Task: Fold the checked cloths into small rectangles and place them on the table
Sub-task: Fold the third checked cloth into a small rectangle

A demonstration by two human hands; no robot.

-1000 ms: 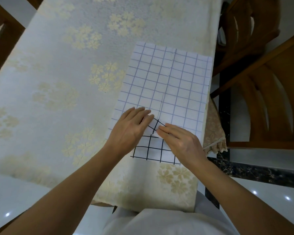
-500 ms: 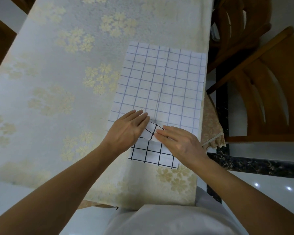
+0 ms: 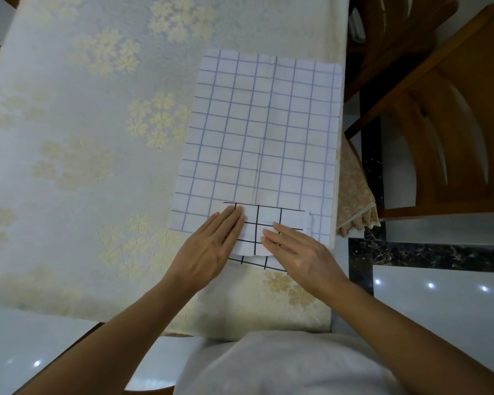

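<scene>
A large white cloth with thin blue checks point(image 3: 263, 138) lies flat on the table's right side. On its near edge rests a small folded white cloth with black checks point(image 3: 268, 220), a rectangle a few squares wide. My left hand point(image 3: 208, 252) lies flat on that cloth's left part, fingers together and stretched out. My right hand point(image 3: 300, 252) lies flat on its near right part, fingers extended. Both palms press down; neither hand pinches the fabric. The folded cloth's near edge pokes out between my wrists.
The table point(image 3: 83, 138) wears a cream cloth with pale yellow flowers, bare to the left of the checked cloths. Two wooden chairs point(image 3: 451, 115) stand close to the right edge, where a tablecloth corner point(image 3: 357, 206) hangs down. Glossy white floor lies near me.
The black-checked cloth was folded over away from me into a wider flat rectangle. My hands shifted from pinching its middle to lying flat on it, a little apart.
</scene>
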